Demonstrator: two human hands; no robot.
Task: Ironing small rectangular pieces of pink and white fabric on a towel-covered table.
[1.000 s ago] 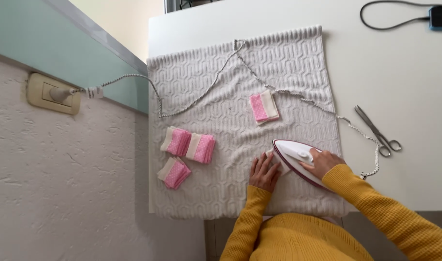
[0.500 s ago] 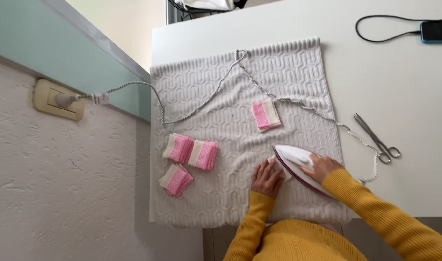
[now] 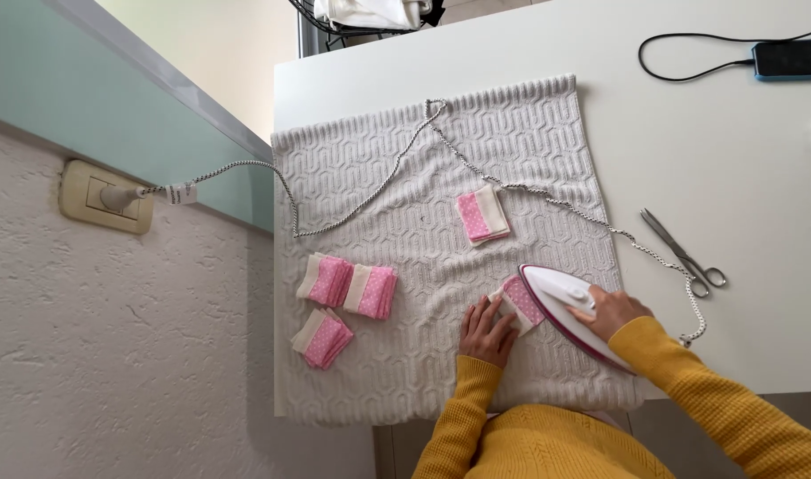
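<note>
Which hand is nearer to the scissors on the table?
The right hand. It grips the iron just left of the scissors, while the left hand lies farther left, pressing the pink and white cloth piece on the towel.

A small white paper label (image 3: 182, 192) hangs on the braided cord just beside the wall socket, at the left, over the pale green wall band. It is rectangular and carries dark print too small to read. At the top right corner of the white table lies a phone (image 3: 791, 58), a flat dark rectangle in a blue case, its screen black and unlit, with a black cable plugged into its left end.
</note>
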